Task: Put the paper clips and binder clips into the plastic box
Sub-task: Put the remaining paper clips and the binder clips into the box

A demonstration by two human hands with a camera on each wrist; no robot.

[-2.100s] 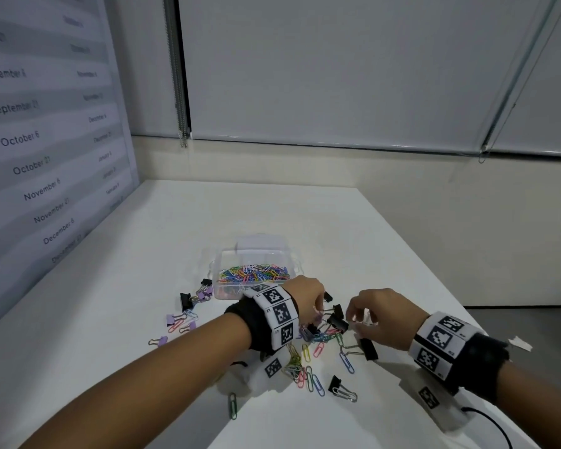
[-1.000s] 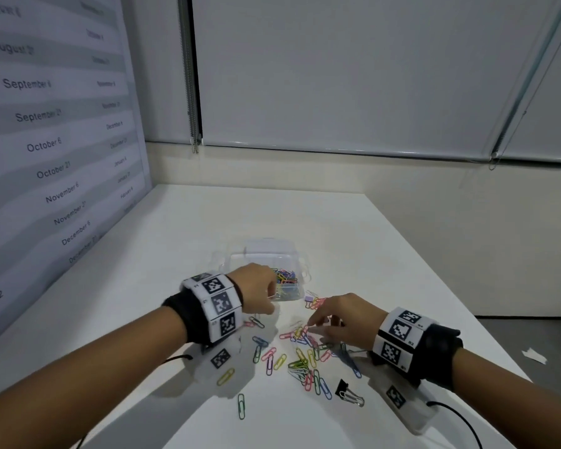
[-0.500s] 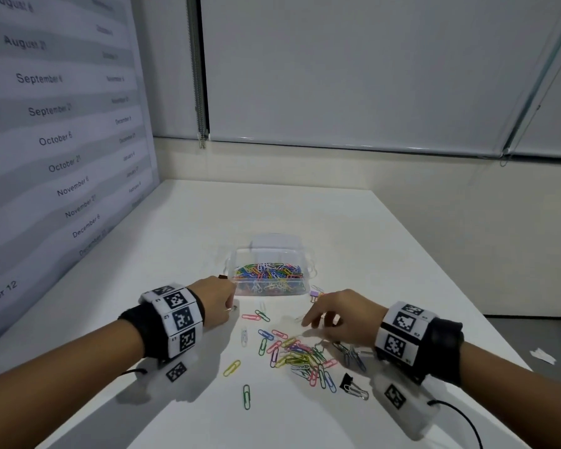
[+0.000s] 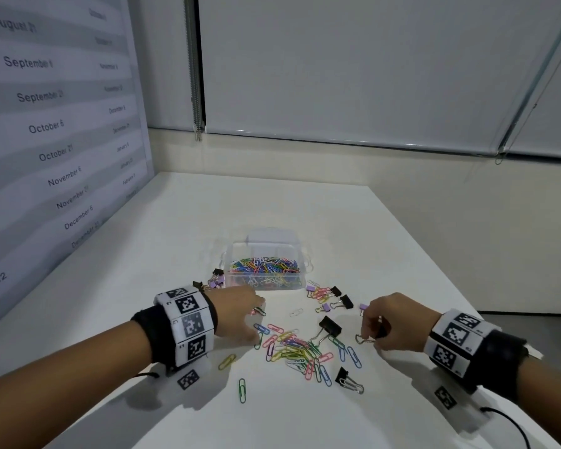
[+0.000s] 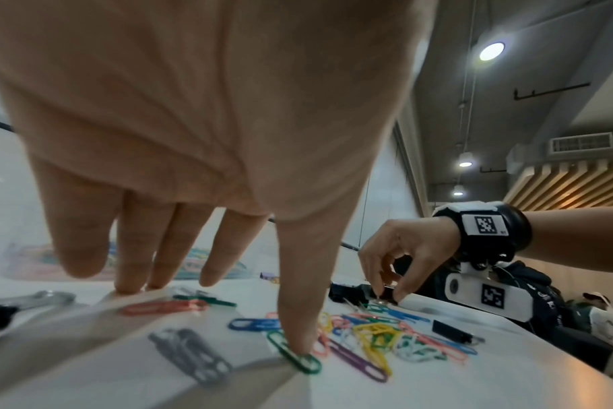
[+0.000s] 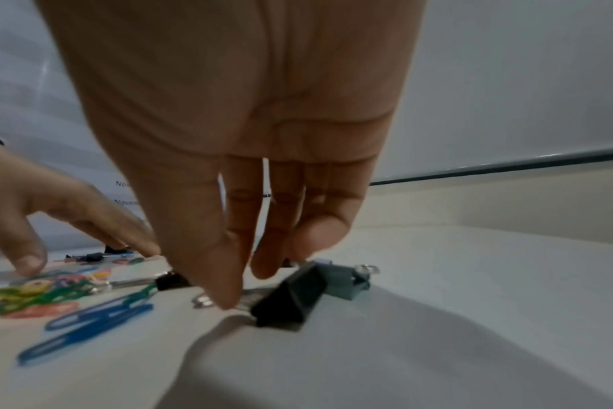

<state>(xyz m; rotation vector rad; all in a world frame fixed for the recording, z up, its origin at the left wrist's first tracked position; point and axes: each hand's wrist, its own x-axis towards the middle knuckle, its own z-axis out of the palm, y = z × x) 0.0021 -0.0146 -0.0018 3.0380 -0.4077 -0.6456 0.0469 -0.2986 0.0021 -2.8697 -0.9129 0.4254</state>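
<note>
Right hand (image 6: 228, 124): thumb and fingers drawn together in a pinch, tips closing on the silver wire handle of a small black metal binder clip (image 6: 291, 299) that lies on the white table (image 4: 305, 422); the clip body still sits on the surface, so the hold looks partial, not yet a lift. Left hand (image 5: 200, 110): fingers straight and spread, gripping nothing; the thumb tip presses down on a green plastic-coated paper clip (image 5: 294, 357), and the other fingertips touch the table beyond a red paper clip (image 5: 165, 306). Between the two hands lies a tangled heap of mixed-colour paper clips (image 4: 300, 351), with a second, larger black binder clip (image 4: 329, 328) at its far edge. Just past the fingertips of both hands stands the clear plastic box (image 4: 300, 283), open-topped and already holding a thick layer of coloured paper clips. Small purple and black binder clips (image 4: 331, 301) lie scattered in front of the box, and more (image 4: 215, 280) sit beside its left wall. Judged stage: mid-task, much still loose. Risks: the wire handle pivots, so a pinch on it alone could let the clip body swing or slip off during the carry; the flat green clip may skid under the thumb instead of rising; clips in the heap interlock, so lifting one could drag others and scatter them toward the table edge.
</note>
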